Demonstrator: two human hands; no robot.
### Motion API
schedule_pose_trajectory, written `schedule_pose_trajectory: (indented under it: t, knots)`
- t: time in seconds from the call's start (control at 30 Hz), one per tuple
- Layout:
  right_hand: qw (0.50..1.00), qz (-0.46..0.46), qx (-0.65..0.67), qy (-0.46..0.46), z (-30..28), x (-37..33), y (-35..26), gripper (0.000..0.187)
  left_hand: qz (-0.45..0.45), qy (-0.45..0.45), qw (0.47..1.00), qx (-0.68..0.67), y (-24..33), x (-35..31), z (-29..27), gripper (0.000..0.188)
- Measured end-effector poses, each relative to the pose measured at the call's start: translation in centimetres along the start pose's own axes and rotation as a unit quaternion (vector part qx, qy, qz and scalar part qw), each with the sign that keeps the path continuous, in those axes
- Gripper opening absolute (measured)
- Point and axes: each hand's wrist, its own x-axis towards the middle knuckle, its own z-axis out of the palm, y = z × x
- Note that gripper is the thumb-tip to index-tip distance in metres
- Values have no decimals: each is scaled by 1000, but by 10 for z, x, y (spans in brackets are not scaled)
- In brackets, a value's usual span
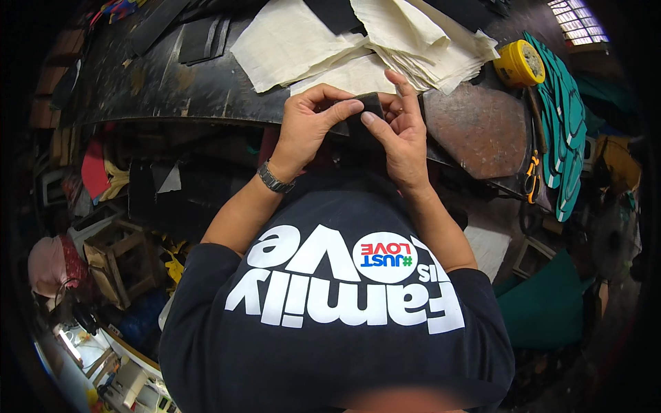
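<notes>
Close to the table's near edge, a small dark flat piece [372,104] is held between my two hands; its material is hard to tell. My left hand [311,124] pinches its left side between thumb and fingers, with a watch on the wrist. On the other side my right hand [401,134] grips it with the thumb and bent fingers, one finger raised. Just beyond the hands lie cream fabric sheets [296,51] in a loose, overlapping stack.
The dark worn table [172,93] carries black strips [204,40] at the far left. To the right are a brown board [478,131], a yellow tub [520,64], orange-handled scissors [531,177] and green cut pieces [564,117]. A wooden stool [122,265] stands low at the left.
</notes>
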Motion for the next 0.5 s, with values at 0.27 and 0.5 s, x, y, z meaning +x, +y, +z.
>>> schedule_pose_trajectory:
  t: [0.27,0.5]
  knots:
    - [1000,0,-10,4,1,0,3,67,3,-2,997,82,0,0,-1,14]
    - [999,-20,-41,13,0,-1,5,59,34,17,996,85,-1,4,6,17]
